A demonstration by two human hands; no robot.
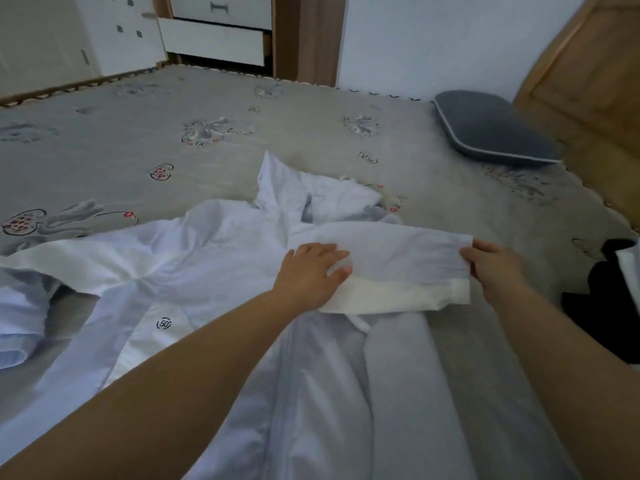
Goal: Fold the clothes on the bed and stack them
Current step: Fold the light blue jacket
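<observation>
While the shirt (pixel 214 244) sprawls (sleeve (pixel 398 258) between both hands), left hand (pixel 311 275) presses

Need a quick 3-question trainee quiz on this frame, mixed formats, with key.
1. True or false: the left hand lies flat on the pale blue shirt.
2. What does the right hand grip? A) the grey pillow B) the end of the shirt's sleeve C) the black garment
3. Fill in: the pillow lies near the wooden ___, at the far right of the bed.

Key: 1 true; 2 B; 3 headboard.
</observation>
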